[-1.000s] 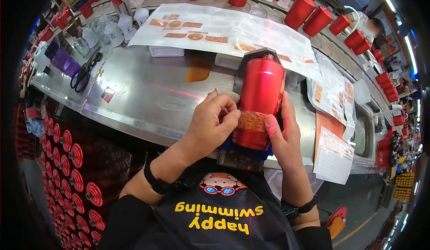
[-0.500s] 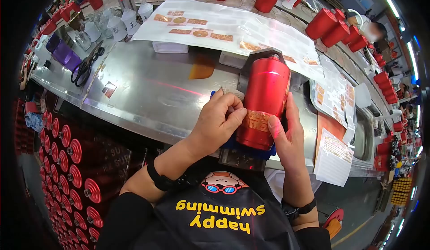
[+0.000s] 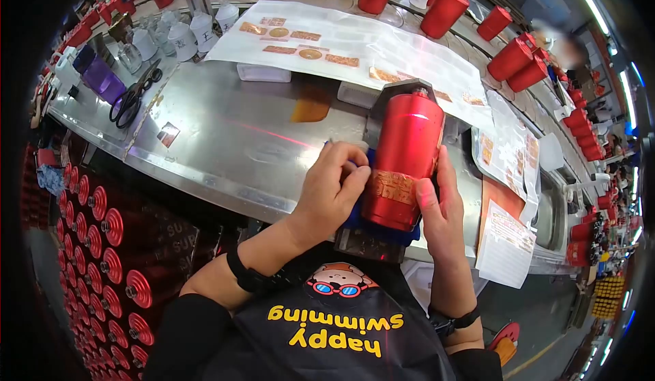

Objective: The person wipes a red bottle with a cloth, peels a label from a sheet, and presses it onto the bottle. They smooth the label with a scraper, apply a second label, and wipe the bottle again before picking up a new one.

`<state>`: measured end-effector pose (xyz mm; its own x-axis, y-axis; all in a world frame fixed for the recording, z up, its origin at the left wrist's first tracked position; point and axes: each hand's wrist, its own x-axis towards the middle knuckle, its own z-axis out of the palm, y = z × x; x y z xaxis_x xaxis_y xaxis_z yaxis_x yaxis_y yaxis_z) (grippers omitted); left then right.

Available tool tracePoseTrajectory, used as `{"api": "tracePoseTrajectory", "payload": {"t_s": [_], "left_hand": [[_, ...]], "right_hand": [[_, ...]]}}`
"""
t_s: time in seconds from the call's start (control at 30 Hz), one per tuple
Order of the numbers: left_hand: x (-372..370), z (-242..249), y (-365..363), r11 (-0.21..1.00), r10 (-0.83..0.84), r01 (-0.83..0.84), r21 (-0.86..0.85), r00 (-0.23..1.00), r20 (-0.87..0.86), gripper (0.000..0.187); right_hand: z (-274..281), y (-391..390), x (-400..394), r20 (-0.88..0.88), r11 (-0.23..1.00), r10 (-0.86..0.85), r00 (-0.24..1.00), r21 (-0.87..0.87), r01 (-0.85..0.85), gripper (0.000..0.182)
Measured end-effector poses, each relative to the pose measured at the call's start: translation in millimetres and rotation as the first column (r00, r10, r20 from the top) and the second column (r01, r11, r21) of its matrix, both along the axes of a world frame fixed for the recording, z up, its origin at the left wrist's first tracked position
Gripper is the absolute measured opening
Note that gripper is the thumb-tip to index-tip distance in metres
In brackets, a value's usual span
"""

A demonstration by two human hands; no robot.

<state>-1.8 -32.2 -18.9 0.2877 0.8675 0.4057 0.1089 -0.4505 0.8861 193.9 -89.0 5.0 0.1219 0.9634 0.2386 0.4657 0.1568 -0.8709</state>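
A shiny red bottle lies tilted in a dark, angular holder, its neck pointing away from me. Around its lower part sits a gold patterned label. My right hand grips the bottle's right side, thumb by the label's right end and fingers along the edge. Close to the label's left end, my left hand has its fingers curled and pinched; whatever is in them is hidden. Blue cloth or padding shows under the bottle's base.
White sheets of gold labels lie behind the holder, more sheets to the right. Scissors and a purple bottle are at left. Red bottles stand on a conveyor at the back; several more are stacked lower left.
My left fingers have drawn slightly left, off the label. My right thumb has shifted slightly along the label's right end. Red bottles on the conveyor have moved right.
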Motion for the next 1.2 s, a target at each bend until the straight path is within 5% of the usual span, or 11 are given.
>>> {"api": "tracePoseTrajectory", "payload": {"t_s": [0.07, 0.13, 0.2, 0.43, 0.57, 0.67, 0.93, 1.1, 1.2], "left_hand": [[-4.0, 7.9, -6.4, 0.922, 0.14, -0.089, 0.376, 0.984, -0.111, 0.017], [1.4, 15.1, -23.3, 0.775, 0.018, 0.156, 0.613, 0.963, -0.268, 0.041], [8.7, 6.5, -27.8, 0.703, 0.089, 0.216, 0.678, 0.919, -0.385, 0.05], [-7.1, -20.2, -23.4, 0.908, 0.114, 0.028, 0.419, 0.943, -0.312, 0.079], [-11.9, -7.9, -31.6, 0.897, 0.195, -0.012, 0.442, 0.907, -0.372, 0.08], [2.9, -1.2, -33.2, 0.789, 0.163, 0.107, 0.605, 0.913, -0.374, 0.081], [-11.9, -22.0, -21.3, 0.93, -0.033, 0.163, 0.329, 0.93, -0.367, 0.088], [4.4, 9.9, -26.2, 0.844, 0.138, 0.158, 0.512, 0.86, -0.492, 0.094], [1.5, -6.0, -20.1, 0.884, 0.093, 0.136, 0.448, 0.886, -0.453, 0.095]], "right_hand": [[-4.1, -1.1, 4.7, -0.027, 0.999, -0.018, 0.999, -0.03, 0.017, 0.061], [-5.5, -1.5, 5.3, -0.075, 0.998, -0.029, 0.997, -0.051, 0.025, 0.059], [-4.5, 0.1, 4.2, -0.141, 0.998, -0.019, 0.99, -0.056, 0.011, 0.057], [-2.4, -0.1, 4.1, -0.008, 1.0, -0.006, 1.0, -0.015, 0.005, 0.056], [-0.5, 0.8, 4.8, 0.019, 1.0, 0.013, 1.0, 0.023, -0.013, 0.055], [-2.0, -2.1, 2.4, 0.012, 0.999, 0.017, 1.0, 0.034, -0.017, 0.055], [-9.0, -6.6, 10.4, -0.144, 0.999, 0.024, 0.989, 0.035, -0.02, 0.055], [-17.6, -6.9, 13.1, -0.106, 0.996, 0.015, 0.994, 0.086, -0.006, 0.054], [-15.4, -12.9, 18.0, -0.104, 0.999, 0.006, 0.995, 0.053, -0.001, 0.052]]}}
